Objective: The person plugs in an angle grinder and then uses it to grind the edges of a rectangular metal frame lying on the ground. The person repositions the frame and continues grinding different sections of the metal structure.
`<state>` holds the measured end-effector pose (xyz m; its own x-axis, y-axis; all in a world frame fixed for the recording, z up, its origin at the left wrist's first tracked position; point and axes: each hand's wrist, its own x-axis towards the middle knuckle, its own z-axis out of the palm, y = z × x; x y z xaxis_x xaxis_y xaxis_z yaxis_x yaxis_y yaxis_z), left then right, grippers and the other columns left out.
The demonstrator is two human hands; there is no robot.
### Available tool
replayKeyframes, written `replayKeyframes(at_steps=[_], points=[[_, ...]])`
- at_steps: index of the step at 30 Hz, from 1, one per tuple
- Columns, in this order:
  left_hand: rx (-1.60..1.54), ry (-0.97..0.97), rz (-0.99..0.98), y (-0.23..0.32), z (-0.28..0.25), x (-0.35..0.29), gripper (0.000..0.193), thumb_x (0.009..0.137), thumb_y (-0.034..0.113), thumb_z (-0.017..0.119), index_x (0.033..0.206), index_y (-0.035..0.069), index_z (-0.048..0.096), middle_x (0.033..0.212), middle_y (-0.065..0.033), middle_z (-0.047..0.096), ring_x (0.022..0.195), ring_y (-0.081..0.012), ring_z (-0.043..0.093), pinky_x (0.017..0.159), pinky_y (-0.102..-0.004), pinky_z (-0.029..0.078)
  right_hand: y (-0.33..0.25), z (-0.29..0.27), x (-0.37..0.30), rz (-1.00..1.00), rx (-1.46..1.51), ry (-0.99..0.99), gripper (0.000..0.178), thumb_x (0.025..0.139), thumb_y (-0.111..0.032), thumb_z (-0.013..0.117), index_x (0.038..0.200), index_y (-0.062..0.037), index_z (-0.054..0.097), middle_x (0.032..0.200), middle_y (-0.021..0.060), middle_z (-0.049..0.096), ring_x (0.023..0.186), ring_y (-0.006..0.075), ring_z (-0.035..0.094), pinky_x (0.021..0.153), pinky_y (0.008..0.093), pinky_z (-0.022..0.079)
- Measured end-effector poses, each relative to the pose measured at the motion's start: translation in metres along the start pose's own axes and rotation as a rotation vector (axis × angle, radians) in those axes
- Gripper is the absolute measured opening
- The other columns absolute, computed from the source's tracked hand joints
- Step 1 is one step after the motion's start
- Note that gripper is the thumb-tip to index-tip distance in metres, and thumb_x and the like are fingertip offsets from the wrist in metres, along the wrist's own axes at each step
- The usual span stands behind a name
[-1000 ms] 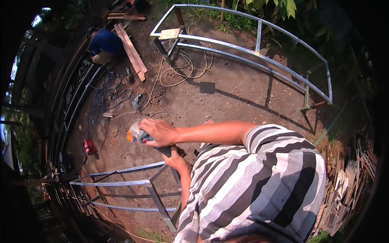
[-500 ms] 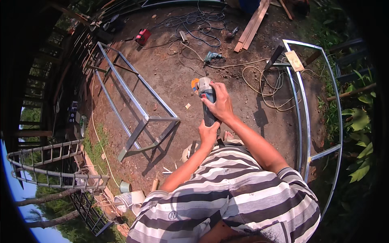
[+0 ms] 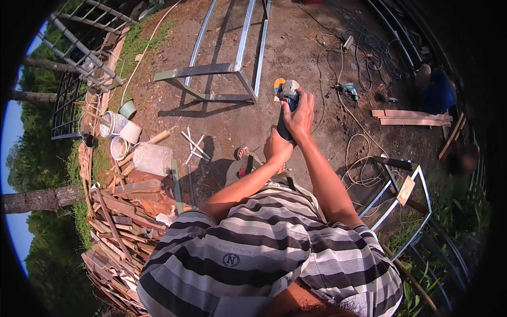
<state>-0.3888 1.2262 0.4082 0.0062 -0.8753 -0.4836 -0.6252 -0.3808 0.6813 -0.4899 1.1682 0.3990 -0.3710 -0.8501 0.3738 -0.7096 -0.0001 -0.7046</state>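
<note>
An angle grinder point(image 3: 285, 108) with an orange disc point(image 3: 278, 87) is held out before my body, its head pointing away from me. My right hand point(image 3: 300, 116) wraps round the grinder's body just behind the grey head. Lower down, my left hand point(image 3: 278, 144) grips the rear of its dark handle. Ahead and a little left stands a long metal frame point(image 3: 244, 42) of square tubing; its near crosspiece point(image 3: 203, 71) lies closest to the disc. The disc is apart from the metal. My fingers partly hide the grinder's casing.
Scrap wood point(image 3: 124, 211) is heaped at the left, near white buckets point(image 3: 112, 125). A green drill point(image 3: 348, 91), looped cord point(image 3: 359, 153) and planks point(image 3: 412, 117) lie to the right. Another metal frame point(image 3: 420, 185) stands at lower right. A person in blue point(image 3: 438, 92) is at the far right.
My view and body have turned left, so the metal frame now stands more directly ahead and the wood heap shows. Both hands still hold the angle grinder.
</note>
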Motion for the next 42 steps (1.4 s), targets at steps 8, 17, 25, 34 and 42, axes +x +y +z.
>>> replayKeyframes(at_steps=[8, 17, 25, 34, 42], points=[[-0.089, 0.058, -0.084, -0.014, -0.035, 0.038, 0.062, 0.074, 0.041, 0.082, 0.114, 0.006, 0.051, 0.102, -0.0230, 0.071, 0.095, -0.0442, 0.069, 0.080, -0.0535, 0.052, -0.034, 0.065, 0.029, 0.066, -0.012, -0.074, 0.052, 0.079, -0.019, 0.081, 0.120, 0.0004, 0.059, 0.117, 0.0204, 0.056, 0.111, 0.0410, 0.056, 0.092, 0.0486, 0.049], [-0.094, -0.016, -0.049, -0.043, -0.095, 0.103, 0.060, 0.072, 0.035, 0.083, 0.112, 0.004, 0.051, 0.099, -0.0234, 0.070, 0.093, -0.0430, 0.070, 0.078, -0.0533, 0.053, -0.053, 0.135, 0.044, 0.024, -0.096, -0.093, 0.065, 0.076, -0.024, 0.084, 0.129, 0.0002, 0.057, 0.116, 0.0214, 0.056, 0.110, 0.0413, 0.058, 0.095, 0.0477, 0.048], [-0.096, -0.202, -0.055, -0.075, -0.144, 0.175, 0.062, 0.071, 0.037, 0.083, 0.114, 0.003, 0.053, 0.100, -0.0229, 0.071, 0.094, -0.0429, 0.069, 0.080, -0.0505, 0.054, -0.075, 0.212, 0.079, 0.302, -0.328, -0.068, 0.053, 0.076, -0.030, 0.085, 0.113, -0.0016, 0.061, 0.107, 0.0185, 0.058, 0.101, 0.0375, 0.060, 0.090, 0.0455, 0.048], [-0.408, -0.450, -0.077, -0.095, -0.177, 0.250, 0.064, 0.067, 0.029, 0.079, 0.117, -0.001, 0.051, 0.092, -0.0205, 0.070, 0.086, -0.0345, 0.072, 0.072, -0.0442, 0.057, -0.084, 0.243, 0.068, 0.871, 0.138, -0.269, 0.063, 0.076, -0.033, 0.086, 0.118, 0.0055, 0.061, 0.107, 0.0171, 0.067, 0.094, 0.0283, 0.067, 0.083, 0.0399, 0.054], [0.071, -0.813, 0.364, -0.150, -0.180, 0.280, 0.092, 0.075, 0.039, 0.078, 0.144, -0.005, 0.035, 0.119, -0.0276, 0.067, 0.107, -0.0374, 0.069, 0.088, -0.0448, 0.054, -0.041, 0.266, 0.051, 1.037, 0.379, -0.445, 0.029, 0.077, -0.012, 0.074, 0.098, -0.0001, 0.058, 0.081, 0.0090, 0.067, 0.066, 0.0185, 0.067, 0.060, 0.0330, 0.055]])
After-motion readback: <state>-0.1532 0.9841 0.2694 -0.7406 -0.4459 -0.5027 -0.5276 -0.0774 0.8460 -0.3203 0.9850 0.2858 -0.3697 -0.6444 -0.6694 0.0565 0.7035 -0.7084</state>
